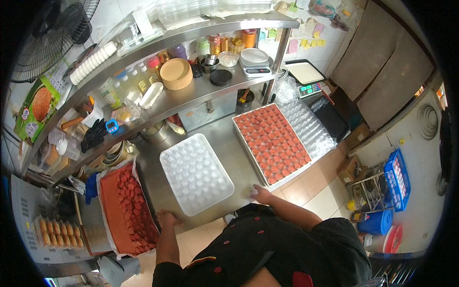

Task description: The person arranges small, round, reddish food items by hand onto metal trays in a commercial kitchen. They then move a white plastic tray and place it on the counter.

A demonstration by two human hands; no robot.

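Note:
My left hand (168, 219) rests at the front edge of the steel counter (150, 195), just right of a paper-lined tray of reddish cake sheet and round cut pieces (114, 201). Its fingers look spread, and nothing shows in it. Near the front left corner of a tray of red rounds (273, 143), set in close rows, is my right hand (259, 193); whether it pinches anything is unclear. Between the hands lies a white plastic tray with round hollows (197, 175).
Above the counter's back runs a steel shelf (200, 91) with a kitchen scale (255, 62), bottles and paper cups. Clear ridged plastic trays (304, 125) lie at the right. Packed buns (59, 233) stand far left. A blue crate (397, 179) is at the far right.

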